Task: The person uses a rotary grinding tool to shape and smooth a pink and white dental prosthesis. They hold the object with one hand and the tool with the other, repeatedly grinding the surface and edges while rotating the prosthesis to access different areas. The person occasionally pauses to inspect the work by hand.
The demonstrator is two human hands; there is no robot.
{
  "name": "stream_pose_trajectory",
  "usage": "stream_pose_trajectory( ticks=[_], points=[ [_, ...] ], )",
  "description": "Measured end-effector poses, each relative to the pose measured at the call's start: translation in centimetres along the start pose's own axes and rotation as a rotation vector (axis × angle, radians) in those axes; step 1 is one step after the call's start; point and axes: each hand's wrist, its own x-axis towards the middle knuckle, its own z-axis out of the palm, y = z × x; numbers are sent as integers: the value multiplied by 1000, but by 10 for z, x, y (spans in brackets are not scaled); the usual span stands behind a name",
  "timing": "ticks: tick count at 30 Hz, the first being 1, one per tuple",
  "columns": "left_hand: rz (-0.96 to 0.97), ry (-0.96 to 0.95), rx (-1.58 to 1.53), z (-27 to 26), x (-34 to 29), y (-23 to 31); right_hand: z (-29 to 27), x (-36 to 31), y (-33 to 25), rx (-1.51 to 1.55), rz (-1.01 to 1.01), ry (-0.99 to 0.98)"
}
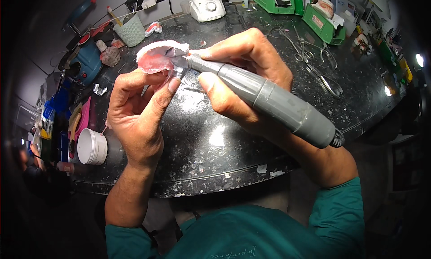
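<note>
My left hand (140, 104) pinches a pink and white denture plate (155, 61) between thumb and fingers, above the black worktop. Wrapped round a grey rotary handpiece (265, 93), my right hand (244, 70) holds it slantwise, with its cord end toward the lower right. The tip of the handpiece meets the right side of the denture plate, or comes very close to it; I cannot tell whether they touch. White dust covers the plate's rim. The bur itself is hard to make out.
A white dust-specked control box (207, 6) stands at the back. Forceps and scissors (314, 66) lie at the right, below green bins (321, 23). At the left are a white tub (92, 147), a blue machine (87, 59) and a cup of tools (130, 30).
</note>
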Motion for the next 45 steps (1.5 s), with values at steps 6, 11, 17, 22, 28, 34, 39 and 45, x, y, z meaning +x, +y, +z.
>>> stream_pose_trajectory(
  ticks=[6,11,17,22,28,34,39,45],
  points=[
    [13,18,6,1,1,2,5,3,5,9,-224,27],
    [14,27,-5,1,1,2,-9,2,-10,17,-72,-114],
    [59,-2,-29,-1,1,-2,-12,1,-14,-32,-1,-163],
    [46,-7,-8,-1,0,-2,-6,3,-10,-57,-56,-127],
    [64,-3,-9,0,1,0,-6,3,-6,82,-46,-8],
    [37,24,13,1,0,3,-5,3,-2,142,-119,-30],
    [23,34,12,1,2,4,-8,4,-7,116,-103,-39],
    [65,8,14,1,0,2,-14,3,-19,-18,-2,-158]
  ],
)
